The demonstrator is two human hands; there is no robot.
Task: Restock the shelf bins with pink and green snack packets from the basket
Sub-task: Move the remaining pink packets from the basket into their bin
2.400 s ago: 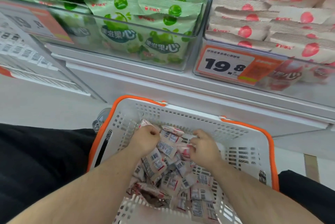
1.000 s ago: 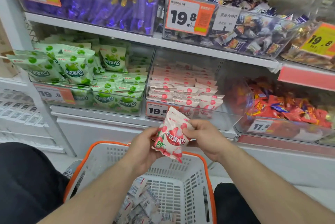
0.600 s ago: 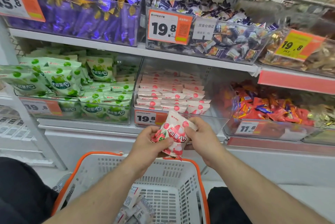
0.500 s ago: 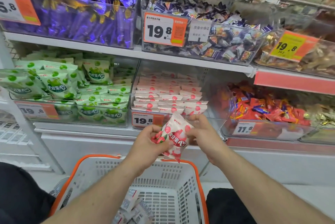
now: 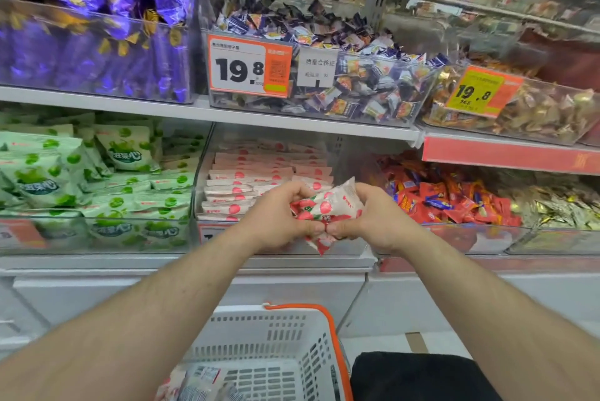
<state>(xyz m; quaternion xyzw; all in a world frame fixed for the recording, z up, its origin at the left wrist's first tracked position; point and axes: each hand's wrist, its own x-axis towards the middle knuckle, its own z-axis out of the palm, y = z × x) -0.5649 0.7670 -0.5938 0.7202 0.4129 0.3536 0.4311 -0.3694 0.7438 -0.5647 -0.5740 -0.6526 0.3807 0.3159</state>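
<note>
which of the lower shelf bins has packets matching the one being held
The pink packet bin, middle of the lower shelf, directly behind the held pink packet. The bin to its left holds green packets; the one to its right holds red candies.

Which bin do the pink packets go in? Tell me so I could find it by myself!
Find the big orange price sign that says 19.8 on the upper shelf. Look straight below it to the lower shelf: the clear pink bin sits there, just behind the two hands. It holds neat flat stacks of pale pink packets with red dots, between the green packet bin on its left and the red candy bin on its right.
</note>
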